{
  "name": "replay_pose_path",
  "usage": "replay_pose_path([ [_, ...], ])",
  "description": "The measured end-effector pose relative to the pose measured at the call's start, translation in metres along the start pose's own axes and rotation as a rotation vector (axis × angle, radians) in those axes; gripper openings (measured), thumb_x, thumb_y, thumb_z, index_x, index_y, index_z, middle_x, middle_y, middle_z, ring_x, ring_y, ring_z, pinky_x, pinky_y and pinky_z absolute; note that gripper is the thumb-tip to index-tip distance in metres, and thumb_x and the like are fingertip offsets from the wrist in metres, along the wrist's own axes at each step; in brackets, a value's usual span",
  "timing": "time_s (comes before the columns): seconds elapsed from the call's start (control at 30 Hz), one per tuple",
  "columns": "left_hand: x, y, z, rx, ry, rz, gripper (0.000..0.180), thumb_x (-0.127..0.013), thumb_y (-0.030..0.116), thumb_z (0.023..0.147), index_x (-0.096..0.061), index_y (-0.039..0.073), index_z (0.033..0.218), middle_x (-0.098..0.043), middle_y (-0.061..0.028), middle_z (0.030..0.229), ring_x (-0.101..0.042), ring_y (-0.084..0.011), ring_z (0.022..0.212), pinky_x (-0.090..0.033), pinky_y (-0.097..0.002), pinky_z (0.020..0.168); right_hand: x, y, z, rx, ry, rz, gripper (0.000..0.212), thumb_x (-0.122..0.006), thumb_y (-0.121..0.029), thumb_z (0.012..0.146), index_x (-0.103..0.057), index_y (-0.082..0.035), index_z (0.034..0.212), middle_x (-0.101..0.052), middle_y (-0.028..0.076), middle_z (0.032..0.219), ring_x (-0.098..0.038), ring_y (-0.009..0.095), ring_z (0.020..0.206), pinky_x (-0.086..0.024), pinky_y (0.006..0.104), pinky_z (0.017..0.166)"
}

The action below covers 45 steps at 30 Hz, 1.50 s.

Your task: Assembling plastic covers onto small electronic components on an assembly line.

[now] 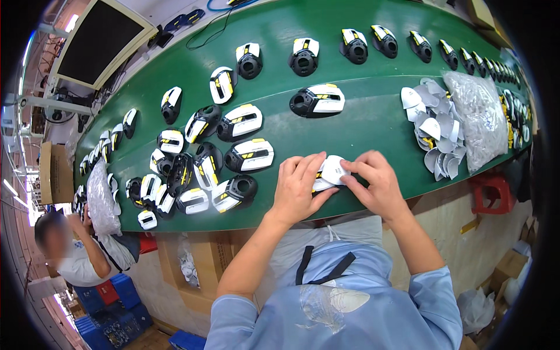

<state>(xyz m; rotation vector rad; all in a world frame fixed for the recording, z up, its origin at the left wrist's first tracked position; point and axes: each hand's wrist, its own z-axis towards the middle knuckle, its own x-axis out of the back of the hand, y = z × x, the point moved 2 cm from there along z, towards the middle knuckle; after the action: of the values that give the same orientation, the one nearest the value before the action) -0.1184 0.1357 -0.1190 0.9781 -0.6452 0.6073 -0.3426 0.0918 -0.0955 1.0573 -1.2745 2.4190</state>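
Note:
Near the table's front edge my left hand (296, 188) and my right hand (376, 181) hold one mouse-shaped plastic shell between them. A smooth white cover (335, 170) lies over its right part. Yellow and black trim shows beside my left fingers; most of its underside is hidden. My left fingers and thumb close round the left side, and my right thumb and index finger pinch the cover's right edge. Beyond my hands lies a white, black and yellow shell (318, 101). Several similar shells (249, 156) are grouped to the left of my left hand.
A pile of curved white and grey covers (434, 125) lies right, beside a clear plastic bag (477, 119). Rows of shells (304, 56) line the green table (274, 134). A monitor (96, 44) stands far left, a person (87, 256) sits left, and a red stool (492, 193) stands right.

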Motion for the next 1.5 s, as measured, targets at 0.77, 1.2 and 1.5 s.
replay_pose_path([
  [0.77,-0.001,-0.005,-0.004,0.028,-0.047,-0.057,0.092,-0.098,0.032,0.075,-0.056,0.004,0.152,-0.073,-0.0082,0.134,-0.059,-0.0308,0.115,-0.043,-0.0467,0.103,0.009,0.022,0.033,0.198,-0.312,0.04,0.057,-0.094,-0.025,0.074,-0.075,-0.009,0.125,-0.078,0.006,0.121,-0.065,0.031,0.096,-0.055,0.0426,0.09],
  [1.2,0.0,-0.006,-0.002,0.019,-0.039,-0.089,0.092,-0.098,0.032,0.074,-0.057,0.005,0.152,-0.073,-0.0086,0.132,-0.061,-0.0328,0.111,-0.043,-0.0482,0.104,0.014,0.028,0.042,0.199,-0.358,0.124,0.052,-0.095,-0.026,0.072,-0.076,-0.009,0.117,-0.08,0.007,0.125,-0.065,0.029,0.095,-0.055,0.0404,0.087],
  [1.5,0.002,-0.004,-0.002,0.015,-0.046,-0.088,0.093,-0.098,0.033,0.074,-0.057,0.005,0.152,-0.073,-0.0081,0.133,-0.061,-0.032,0.111,-0.043,-0.0479,0.105,0.016,0.032,0.037,0.203,-0.399,0.066,0.057,-0.095,-0.031,0.076,-0.075,-0.009,0.125,-0.078,0.006,0.126,-0.065,0.029,0.099,-0.052,0.0426,0.094],
])
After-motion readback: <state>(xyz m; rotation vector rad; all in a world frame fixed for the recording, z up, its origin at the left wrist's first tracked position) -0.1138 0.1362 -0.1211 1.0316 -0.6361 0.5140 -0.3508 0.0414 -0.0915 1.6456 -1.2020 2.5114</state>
